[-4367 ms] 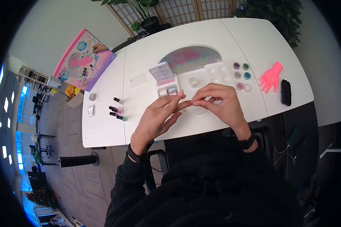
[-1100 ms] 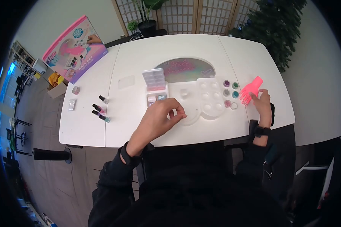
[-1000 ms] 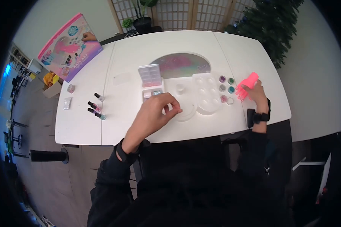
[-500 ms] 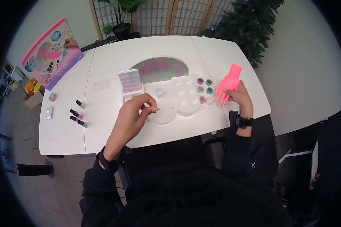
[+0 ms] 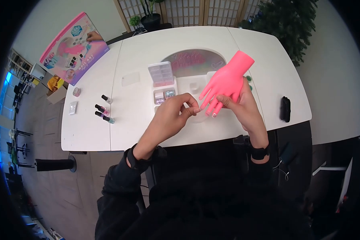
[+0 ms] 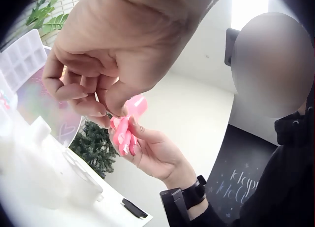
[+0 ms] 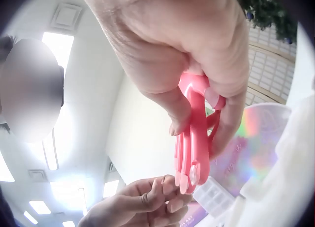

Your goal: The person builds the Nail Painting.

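My right hand point(image 5: 250, 110) holds a pink model hand point(image 5: 225, 80) in the air over the white nail-art station point(image 5: 183, 86). The thumb lies across the model's palm side, and its fingers point down toward my left hand point(image 5: 172, 116). In the right wrist view, a shiny patch shows on one fingertip of the pink model hand point(image 7: 197, 138). My left thumb and index finger are pinched together close to the model's fingertips. What sits in that pinch is too small to make out. The model covers part of the station's round-welled tray.
Left of the station are several nail polish bottles point(image 5: 102, 110), a clear lid point(image 5: 130, 79), a small jar point(image 5: 77, 92) and a packet point(image 5: 73, 108). A lidded bead case point(image 5: 161, 76) stands open. A black pouch point(image 5: 285, 109) lies right; a kit box point(image 5: 74, 50) stands back left.
My right hand reached to the right side of the table, picked up the pink model hand and brought it over the station. My left hand has kept its pinch near the middle.
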Demonstrator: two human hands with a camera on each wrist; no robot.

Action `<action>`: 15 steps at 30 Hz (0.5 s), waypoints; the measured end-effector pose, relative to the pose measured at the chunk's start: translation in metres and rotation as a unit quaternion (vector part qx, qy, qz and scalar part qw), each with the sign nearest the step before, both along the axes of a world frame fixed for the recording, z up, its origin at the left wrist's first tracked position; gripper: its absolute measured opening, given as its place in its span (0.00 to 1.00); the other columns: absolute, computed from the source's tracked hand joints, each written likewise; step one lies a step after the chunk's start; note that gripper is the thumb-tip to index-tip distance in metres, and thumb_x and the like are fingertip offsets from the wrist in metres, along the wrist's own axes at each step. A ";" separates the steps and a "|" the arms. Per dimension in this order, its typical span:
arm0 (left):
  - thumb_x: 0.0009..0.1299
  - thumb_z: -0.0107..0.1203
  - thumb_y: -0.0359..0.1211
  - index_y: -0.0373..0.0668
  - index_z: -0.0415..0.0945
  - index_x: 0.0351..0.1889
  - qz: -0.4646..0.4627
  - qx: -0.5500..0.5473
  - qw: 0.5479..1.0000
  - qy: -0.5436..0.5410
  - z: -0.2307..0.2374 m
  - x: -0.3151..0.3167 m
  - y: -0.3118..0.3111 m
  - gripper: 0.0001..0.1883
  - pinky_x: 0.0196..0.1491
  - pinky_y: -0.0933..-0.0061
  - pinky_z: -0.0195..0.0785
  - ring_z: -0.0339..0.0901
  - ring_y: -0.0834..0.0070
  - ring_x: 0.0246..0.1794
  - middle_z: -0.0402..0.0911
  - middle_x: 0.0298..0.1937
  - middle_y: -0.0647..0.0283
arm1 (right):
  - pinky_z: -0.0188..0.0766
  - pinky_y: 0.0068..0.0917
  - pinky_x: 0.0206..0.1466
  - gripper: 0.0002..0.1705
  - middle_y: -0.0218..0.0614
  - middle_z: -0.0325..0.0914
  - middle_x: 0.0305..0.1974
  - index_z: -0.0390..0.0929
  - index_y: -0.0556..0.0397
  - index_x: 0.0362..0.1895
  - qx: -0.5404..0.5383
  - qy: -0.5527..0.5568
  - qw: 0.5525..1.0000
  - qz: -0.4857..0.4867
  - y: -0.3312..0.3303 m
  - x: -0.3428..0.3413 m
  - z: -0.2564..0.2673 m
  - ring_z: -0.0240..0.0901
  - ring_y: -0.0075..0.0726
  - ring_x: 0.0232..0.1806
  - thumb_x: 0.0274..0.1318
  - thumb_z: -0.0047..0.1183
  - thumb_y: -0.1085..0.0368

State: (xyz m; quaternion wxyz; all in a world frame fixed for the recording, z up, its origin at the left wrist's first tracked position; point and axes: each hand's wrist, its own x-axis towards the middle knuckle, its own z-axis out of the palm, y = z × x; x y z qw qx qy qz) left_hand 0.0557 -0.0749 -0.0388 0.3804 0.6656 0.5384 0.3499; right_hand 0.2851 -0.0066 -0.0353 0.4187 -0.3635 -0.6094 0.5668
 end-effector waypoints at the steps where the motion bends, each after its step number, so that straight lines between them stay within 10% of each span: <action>1: 0.78 0.62 0.33 0.39 0.80 0.41 0.000 -0.005 1.000 -0.006 -0.003 -0.001 0.002 0.08 0.37 0.76 0.68 0.73 0.81 0.30 0.82 0.34 0.69 | 0.82 0.31 0.55 0.36 0.44 0.76 0.55 0.60 0.60 0.66 -0.007 0.008 1.000 0.007 0.000 0.000 -0.001 0.80 0.34 0.56 0.66 0.69 0.62; 15: 0.74 0.66 0.33 0.37 0.80 0.39 0.075 0.095 0.987 0.110 0.001 0.013 -0.001 0.09 0.32 0.68 0.69 0.75 0.68 0.25 0.84 0.33 0.62 | 0.79 0.35 0.57 0.37 0.46 0.77 0.54 0.59 0.63 0.64 0.044 -0.024 0.998 -0.046 -0.004 -0.006 -0.015 0.80 0.36 0.56 0.65 0.70 0.58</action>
